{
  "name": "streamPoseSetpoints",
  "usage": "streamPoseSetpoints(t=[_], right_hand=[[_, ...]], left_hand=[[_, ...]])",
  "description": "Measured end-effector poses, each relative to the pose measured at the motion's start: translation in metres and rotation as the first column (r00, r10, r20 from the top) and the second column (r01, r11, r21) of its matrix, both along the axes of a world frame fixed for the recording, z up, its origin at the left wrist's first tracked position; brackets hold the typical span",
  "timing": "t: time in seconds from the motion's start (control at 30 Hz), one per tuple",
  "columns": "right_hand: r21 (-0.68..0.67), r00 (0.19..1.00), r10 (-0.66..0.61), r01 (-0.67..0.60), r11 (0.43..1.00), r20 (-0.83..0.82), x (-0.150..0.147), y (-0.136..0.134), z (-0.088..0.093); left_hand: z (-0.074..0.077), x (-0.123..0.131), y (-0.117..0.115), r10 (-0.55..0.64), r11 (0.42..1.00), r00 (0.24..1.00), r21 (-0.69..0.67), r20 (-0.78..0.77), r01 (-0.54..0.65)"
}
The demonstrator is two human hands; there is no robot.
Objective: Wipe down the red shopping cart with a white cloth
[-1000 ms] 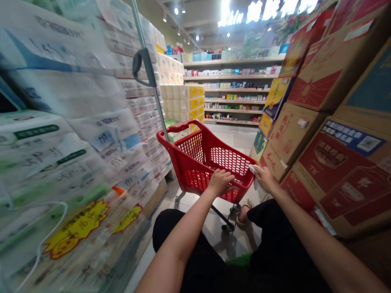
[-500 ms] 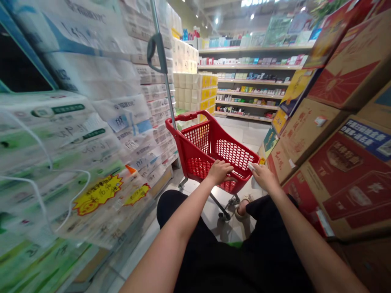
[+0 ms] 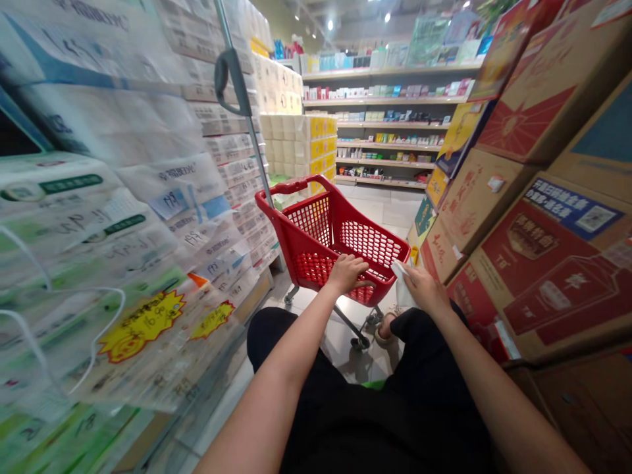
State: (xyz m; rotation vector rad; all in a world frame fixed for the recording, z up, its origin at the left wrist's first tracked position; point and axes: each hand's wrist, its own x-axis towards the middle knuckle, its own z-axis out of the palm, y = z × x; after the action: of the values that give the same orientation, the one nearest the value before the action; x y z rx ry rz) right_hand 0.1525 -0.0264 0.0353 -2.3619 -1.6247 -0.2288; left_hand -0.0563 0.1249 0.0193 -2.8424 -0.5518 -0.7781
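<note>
A small red shopping cart [image 3: 316, 263] with perforated sides stands on the floor in front of me. A grey pole with a dark handle [image 3: 233, 82] rises from its left rear corner. My left hand [image 3: 348, 273] is closed over the near rim of the cart's basket. Just right of the cart's near right corner, my right hand [image 3: 422, 286] has its fingers pressed around a white cloth or tissue [image 3: 403, 283], which hangs down beside the basket.
Wrapped tissue packs [image 3: 197, 191] with yellow price signs are stacked close on the left. Cardboard cartons [image 3: 543, 250] line the right side. Stocked shelves [image 3: 385, 102] stand at the back. My knees and a foot are near the cart's wheels.
The view has shifted a little to the right, so things sit further left. More of the white cloth shows hanging from my right hand. My left hand stays on the cart's rim.
</note>
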Motion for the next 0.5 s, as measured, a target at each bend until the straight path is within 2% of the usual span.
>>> streamPoseSetpoints(t=[0.3,0.4,0.5], right_hand=[[-0.011,1.0,0.022,-0.022,1.0,0.01,0.008,0.005,0.002],[-0.032,0.997,0.066,-0.065,0.997,0.04,-0.009,0.001,0.007],[-0.057,0.982,0.168,-0.164,0.985,0.08,-0.04,-0.005,0.012]], left_hand=[[-0.001,0.003,-0.004,0.01,1.0,1.0,-0.01,-0.004,-0.01],[0.0,0.003,-0.004,0.011,1.0,1.0,-0.012,-0.005,-0.011],[0.001,0.003,-0.005,0.008,1.0,1.0,-0.014,0.002,-0.008]])
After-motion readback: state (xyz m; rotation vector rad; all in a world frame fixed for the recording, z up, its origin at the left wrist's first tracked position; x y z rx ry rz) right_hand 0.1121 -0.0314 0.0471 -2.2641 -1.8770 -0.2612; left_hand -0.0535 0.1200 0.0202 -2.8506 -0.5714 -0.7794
